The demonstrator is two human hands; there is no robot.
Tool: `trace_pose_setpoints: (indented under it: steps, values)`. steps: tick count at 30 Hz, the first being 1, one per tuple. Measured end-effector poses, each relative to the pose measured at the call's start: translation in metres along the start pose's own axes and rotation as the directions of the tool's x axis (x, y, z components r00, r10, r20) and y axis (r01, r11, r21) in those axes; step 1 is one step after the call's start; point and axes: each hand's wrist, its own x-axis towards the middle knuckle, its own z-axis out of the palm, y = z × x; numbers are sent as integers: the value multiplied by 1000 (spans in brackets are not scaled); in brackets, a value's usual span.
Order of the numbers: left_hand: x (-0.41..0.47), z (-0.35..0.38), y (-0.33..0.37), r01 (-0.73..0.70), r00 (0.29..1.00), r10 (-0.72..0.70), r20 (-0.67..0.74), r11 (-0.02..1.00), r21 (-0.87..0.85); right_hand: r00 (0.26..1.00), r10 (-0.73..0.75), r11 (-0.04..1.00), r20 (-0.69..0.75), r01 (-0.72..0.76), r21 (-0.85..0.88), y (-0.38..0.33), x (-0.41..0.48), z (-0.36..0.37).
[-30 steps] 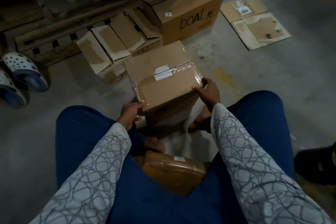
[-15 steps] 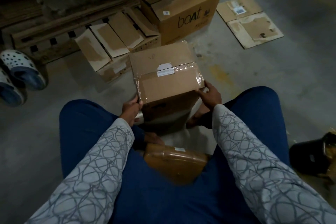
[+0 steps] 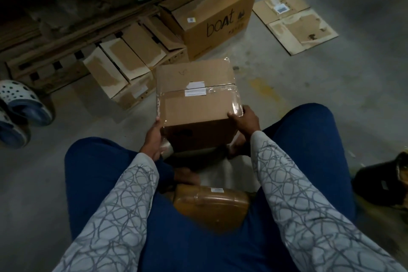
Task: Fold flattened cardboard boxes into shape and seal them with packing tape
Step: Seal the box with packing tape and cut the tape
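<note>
A small brown cardboard box (image 3: 196, 93) stands upright on the floor between my knees. Its top flaps are closed, and clear packing tape (image 3: 223, 89) runs across the seam and down both sides. My left hand (image 3: 153, 139) grips the box's near left corner, thumb at the top edge. Something pale and translucent (image 3: 167, 149), maybe a tape roll, shows beside that hand's fingers. My right hand (image 3: 246, 120) grips the near right corner, with its thumb on the taped top.
A large "boat" box (image 3: 212, 13) stands behind, with an open-flapped carton (image 3: 132, 59) to its left and flattened cardboard (image 3: 295, 22) at the back right. Sandals (image 3: 19, 104) lie far left, a dark object (image 3: 384, 181) lies right, and a brown taped parcel (image 3: 212, 205) sits under me.
The box has turned from a tilted, skewed pose to square and level, and it sits lower. Both hands stayed on its near corners.
</note>
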Motion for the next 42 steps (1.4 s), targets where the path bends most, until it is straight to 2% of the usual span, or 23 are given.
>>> trace_pose_setpoints:
  steps: [4,8,10,12,14,15,16,17,18,19,21,23,24,26,29,31,32,34,35,37,39,41,42]
  values:
    - [-2,-7,17,-107,993,102,-57,989,-99,998,-50,993,-35,53,107,-25,-27,-3]
    - [-15,-15,28,-241,967,255,21,936,-256,936,-306,899,-177,345,270,-34,-39,-23]
    - [-29,-23,27,-292,942,331,65,897,-333,901,-341,838,-268,420,348,-36,-53,-38]
    - [-47,-33,28,-313,923,380,68,839,-445,910,-242,781,-336,389,488,-35,-65,-57]
    - [-49,-43,35,-356,923,382,-50,795,-492,941,-63,689,-332,281,668,-34,-68,-78]
    - [-53,-43,42,-376,921,377,-99,793,-479,971,-9,588,-237,197,785,-36,-68,-86]
    - [-48,-43,48,-370,924,376,-77,823,-431,991,11,484,-133,111,868,-36,-67,-88]
    - [-47,-39,50,-348,928,372,-8,861,-371,1000,7,421,-30,24,907,-38,-71,-86]
    - [-42,-32,49,-316,935,350,62,898,-306,999,-18,407,40,-29,913,-41,-76,-82]
    - [-37,-27,43,-253,959,276,59,933,-254,995,-51,433,89,-58,899,-42,-85,-79]
    - [-34,-17,28,-137,988,118,-95,963,-231,987,-91,482,136,-76,873,-41,-93,-73]
    - [-36,-17,20,-55,994,22,-106,946,-319,977,-125,499,176,-91,862,-48,-96,-74]
    - [-35,-18,18,-49,997,27,-70,940,-337,975,-137,510,176,-83,856,-51,-96,-75]
    - [-1,-33,9,-149,988,125,-94,934,-324,975,-174,502,136,-31,864,-56,-99,-78]
    - [-29,-42,42,-327,945,322,-58,918,-225,940,-337,399,47,98,912,-57,-91,-90]
    - [-53,-54,72,-455,886,464,-15,862,-221,902,-431,330,28,129,935,-56,-86,-103]
    - [-59,-61,82,-514,848,529,-6,820,-252,909,-416,333,32,119,935,-53,-81,-107]
    - [-65,-71,91,-551,829,557,-51,799,-239,932,-356,373,61,82,924,-55,-77,-107]
    - [-63,-72,90,-532,840,541,-40,807,-256,943,-318,426,100,48,903,-61,-79,-100]
    - [-66,-49,76,-404,894,442,68,864,-300,958,-244,545,153,5,838,-69,-81,-77]
    - [-57,-27,55,-305,950,311,-23,911,-277,980,-139,590,141,-33,807,-73,-88,-58]
    - [-32,-25,35,-373,922,341,-183,908,-189,990,-19,586,137,-100,804,-66,-83,-47]
    - [-18,-25,29,-381,918,350,-188,909,-167,987,38,584,156,-148,798,-58,-74,-44]
